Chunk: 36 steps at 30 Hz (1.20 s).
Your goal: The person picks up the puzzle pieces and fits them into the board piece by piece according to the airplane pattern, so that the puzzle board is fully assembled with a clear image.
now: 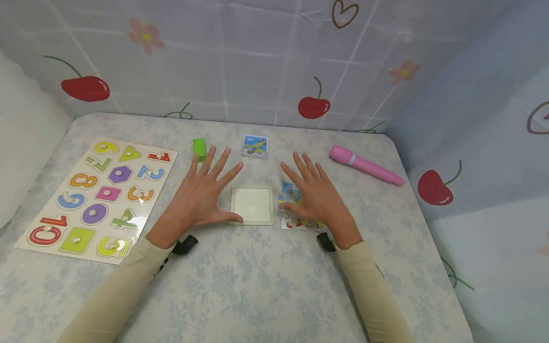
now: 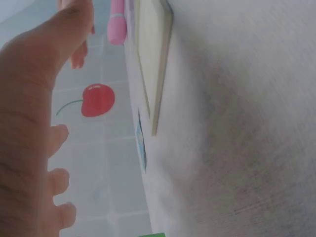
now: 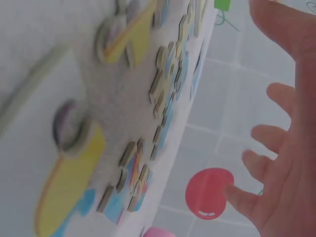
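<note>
Both hands hover over the table with fingers spread, holding nothing. My left hand is just left of a square cream puzzle frame, its thumb overlapping the frame's left edge in the head view. Over several loose jigsaw pieces hangs my right hand, hiding part of them. In the right wrist view the jigsaw pieces lie apart on the cloth, printed blue, yellow and white. A small picture card with a yellow airplane lies behind the frame. Near the left fingertips stands a green block.
A board of knobbed number and shape pieces lies at the left of the table. On the right is a pink marker-shaped tube. A cherry-patterned curtain hangs behind the table and along its right side.
</note>
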Each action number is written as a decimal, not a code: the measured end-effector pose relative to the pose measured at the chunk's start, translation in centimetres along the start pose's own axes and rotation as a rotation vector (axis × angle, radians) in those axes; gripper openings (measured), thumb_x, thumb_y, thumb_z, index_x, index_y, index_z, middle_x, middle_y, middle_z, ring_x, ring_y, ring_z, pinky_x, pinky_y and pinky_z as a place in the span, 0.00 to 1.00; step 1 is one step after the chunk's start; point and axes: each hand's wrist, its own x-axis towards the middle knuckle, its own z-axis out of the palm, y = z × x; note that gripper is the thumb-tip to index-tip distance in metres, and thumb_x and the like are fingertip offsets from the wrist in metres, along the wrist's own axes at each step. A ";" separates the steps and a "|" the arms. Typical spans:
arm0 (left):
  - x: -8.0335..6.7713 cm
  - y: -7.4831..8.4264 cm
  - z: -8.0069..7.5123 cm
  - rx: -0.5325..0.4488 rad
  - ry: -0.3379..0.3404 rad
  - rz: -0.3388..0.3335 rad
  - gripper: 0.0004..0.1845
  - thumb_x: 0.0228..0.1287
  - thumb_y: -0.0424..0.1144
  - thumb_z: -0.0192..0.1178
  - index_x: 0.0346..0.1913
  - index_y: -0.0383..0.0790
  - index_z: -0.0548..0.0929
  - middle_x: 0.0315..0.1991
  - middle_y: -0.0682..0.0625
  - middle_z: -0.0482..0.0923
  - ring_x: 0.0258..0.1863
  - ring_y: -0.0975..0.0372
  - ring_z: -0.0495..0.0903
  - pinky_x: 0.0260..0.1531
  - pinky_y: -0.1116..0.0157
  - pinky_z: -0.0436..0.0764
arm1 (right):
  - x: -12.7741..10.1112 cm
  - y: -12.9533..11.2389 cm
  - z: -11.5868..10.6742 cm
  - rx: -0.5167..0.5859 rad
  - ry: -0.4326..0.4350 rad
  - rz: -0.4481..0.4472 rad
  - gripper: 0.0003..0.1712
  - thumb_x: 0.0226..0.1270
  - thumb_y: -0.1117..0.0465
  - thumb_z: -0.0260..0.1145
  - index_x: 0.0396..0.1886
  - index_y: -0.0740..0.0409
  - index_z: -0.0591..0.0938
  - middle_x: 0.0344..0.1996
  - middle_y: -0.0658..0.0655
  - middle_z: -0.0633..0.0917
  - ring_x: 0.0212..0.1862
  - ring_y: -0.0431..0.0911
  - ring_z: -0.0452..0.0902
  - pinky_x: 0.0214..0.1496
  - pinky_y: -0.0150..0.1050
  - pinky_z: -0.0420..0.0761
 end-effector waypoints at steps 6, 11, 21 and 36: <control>-0.4 0.1 -0.6 -0.105 -0.002 0.065 0.62 0.43 0.87 0.56 0.80 0.55 0.61 0.81 0.46 0.51 0.79 0.47 0.51 0.71 0.44 0.61 | 0.5 0.4 -0.3 0.045 0.008 -0.012 0.51 0.62 0.34 0.70 0.80 0.43 0.61 0.78 0.58 0.62 0.78 0.55 0.56 0.71 0.58 0.66; -1.1 0.1 -0.5 -0.219 -0.020 0.069 0.54 0.48 0.77 0.65 0.76 0.55 0.68 0.76 0.47 0.64 0.71 0.48 0.68 0.56 0.43 0.76 | 1.1 0.9 -0.4 0.102 -0.019 0.012 0.42 0.62 0.41 0.74 0.74 0.47 0.72 0.69 0.55 0.73 0.71 0.53 0.67 0.66 0.58 0.71; -1.9 -0.2 0.5 -0.279 -0.099 0.056 0.46 0.48 0.71 0.71 0.69 0.52 0.78 0.70 0.48 0.72 0.64 0.51 0.75 0.48 0.49 0.80 | 1.5 1.7 0.2 0.201 -0.089 0.066 0.28 0.62 0.48 0.75 0.62 0.50 0.83 0.58 0.52 0.81 0.64 0.52 0.73 0.62 0.53 0.73; -2.1 -1.1 1.2 -0.273 -0.098 0.122 0.44 0.46 0.75 0.70 0.62 0.51 0.83 0.69 0.51 0.73 0.65 0.53 0.72 0.50 0.49 0.80 | 2.0 1.5 0.9 0.198 -0.094 0.034 0.21 0.64 0.50 0.75 0.53 0.53 0.88 0.51 0.52 0.82 0.55 0.49 0.76 0.55 0.49 0.78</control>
